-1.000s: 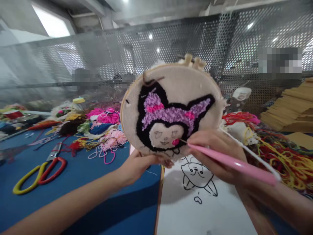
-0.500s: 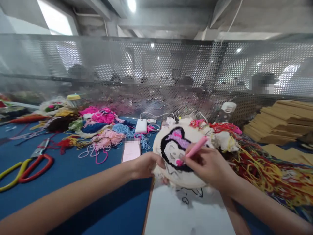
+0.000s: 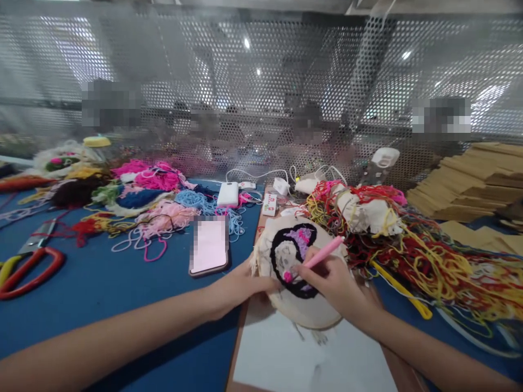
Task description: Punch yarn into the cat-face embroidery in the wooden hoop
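A round embroidery hoop (image 3: 322, 313) with cream cloth lies tilted over white paper on a board. On its cloth is a black looped-yarn outline with purple, pink and white patches. My left hand (image 3: 241, 283) grips the hoop's left edge, thumb on the cloth and the other fingers hidden beneath. Held like a pen, a pink punch needle (image 3: 327, 251) is in my right hand (image 3: 330, 280). Its lower end is hidden by my fingers, close to a bright pink yarn patch (image 3: 288, 276).
Scissors (image 3: 36, 267), a phone (image 3: 210, 245) and a white power bank (image 3: 227, 194) lie on the blue table. Tangled yarn (image 3: 441, 272) spreads at right, beside a yellow stick (image 3: 402, 288). Brown paper stacks (image 3: 469, 182) stand farther back, before a perforated metal screen (image 3: 269, 81).
The view has tipped downward. The hoop now sits lower against the paper, facing up more, with both hands still on their things. The whole phone and the yellow stick have come into sight.
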`<state>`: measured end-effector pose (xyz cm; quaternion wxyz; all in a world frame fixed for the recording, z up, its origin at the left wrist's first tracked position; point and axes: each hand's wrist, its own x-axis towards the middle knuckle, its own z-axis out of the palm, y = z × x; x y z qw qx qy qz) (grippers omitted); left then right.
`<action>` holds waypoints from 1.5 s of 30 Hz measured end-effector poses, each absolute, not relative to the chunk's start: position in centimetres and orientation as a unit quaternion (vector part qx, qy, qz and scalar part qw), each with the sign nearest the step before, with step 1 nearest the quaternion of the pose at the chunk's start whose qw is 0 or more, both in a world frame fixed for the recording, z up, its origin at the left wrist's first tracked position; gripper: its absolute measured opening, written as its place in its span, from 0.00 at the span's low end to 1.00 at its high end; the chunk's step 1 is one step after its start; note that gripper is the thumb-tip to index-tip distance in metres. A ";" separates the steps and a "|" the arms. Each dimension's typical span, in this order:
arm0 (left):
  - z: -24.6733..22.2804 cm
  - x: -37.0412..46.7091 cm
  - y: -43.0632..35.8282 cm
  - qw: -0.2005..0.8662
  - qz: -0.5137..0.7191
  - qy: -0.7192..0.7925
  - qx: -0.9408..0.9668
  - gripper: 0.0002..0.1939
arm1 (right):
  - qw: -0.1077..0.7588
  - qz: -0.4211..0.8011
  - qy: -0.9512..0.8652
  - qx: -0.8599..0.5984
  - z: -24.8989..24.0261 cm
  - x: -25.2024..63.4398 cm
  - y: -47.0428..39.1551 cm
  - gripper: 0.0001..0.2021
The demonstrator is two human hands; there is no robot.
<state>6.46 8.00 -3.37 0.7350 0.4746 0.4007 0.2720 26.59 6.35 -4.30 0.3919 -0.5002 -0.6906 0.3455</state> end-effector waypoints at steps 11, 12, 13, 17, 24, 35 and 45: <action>-4.4 5.5 8.4 0.722 0.184 0.322 0.584 0.15 | 0.431 0.276 -0.741 -0.434 -4.0 27.4 4.9 0.05; -4.4 5.6 8.3 0.726 0.184 0.321 0.580 0.15 | 0.429 0.273 -0.741 -0.438 -3.9 27.3 4.8 0.06; -4.3 5.6 8.3 0.729 0.185 0.320 0.576 0.15 | 0.427 0.270 -0.741 -0.441 -3.9 27.3 4.7 0.06; -4.2 5.7 7.9 0.734 0.186 0.324 0.568 0.13 | 0.414 0.253 -0.760 -0.433 -3.7 27.4 4.5 0.06; -4.1 5.3 7.5 0.722 0.178 0.327 0.583 0.13 | 0.359 0.121 -0.850 -0.367 -4.1 28.2 4.0 0.04; -3.4 5.9 7.1 0.680 0.216 0.298 0.634 0.14 | 0.349 -0.005 -0.873 -0.341 -5.2 26.9 4.9 0.07; -4.6 5.7 7.4 0.722 0.220 0.318 0.574 0.11 | 0.429 0.273 -0.749 -0.424 -3.5 27.9 3.1 0.05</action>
